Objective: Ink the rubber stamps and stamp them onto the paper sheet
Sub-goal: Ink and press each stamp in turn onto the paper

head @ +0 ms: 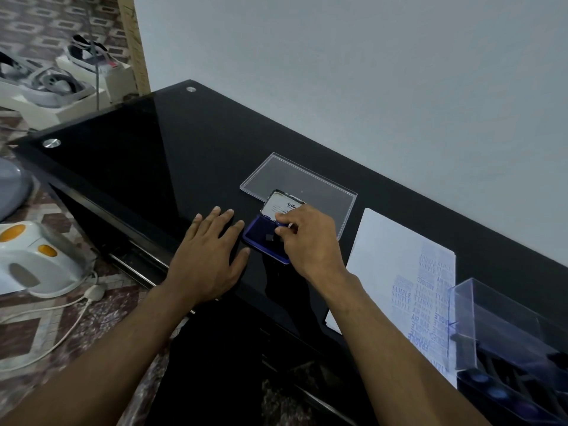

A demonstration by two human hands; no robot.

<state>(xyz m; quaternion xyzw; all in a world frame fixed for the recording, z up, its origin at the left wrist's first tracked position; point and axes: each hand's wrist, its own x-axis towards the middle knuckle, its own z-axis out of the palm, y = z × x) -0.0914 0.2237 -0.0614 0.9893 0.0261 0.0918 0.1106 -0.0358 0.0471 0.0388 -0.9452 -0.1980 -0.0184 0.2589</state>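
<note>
The ink pad (266, 238) lay on the table (138, 155); clear lid (307, 182) at 1 o'clock, paper sheet (390, 256) at 3 o'clock.

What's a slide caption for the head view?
Right hand pinches a stamp over the open ink pad; left hand flat beside it.

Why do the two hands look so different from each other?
The left hand lies flat on the black table with its fingers spread straight; the right hand has its fingers curled, pinching something small over the ink pad. The left hand holds nothing and sits beside the pad; the right hand is above it. Both are bare and reach forward.
</note>
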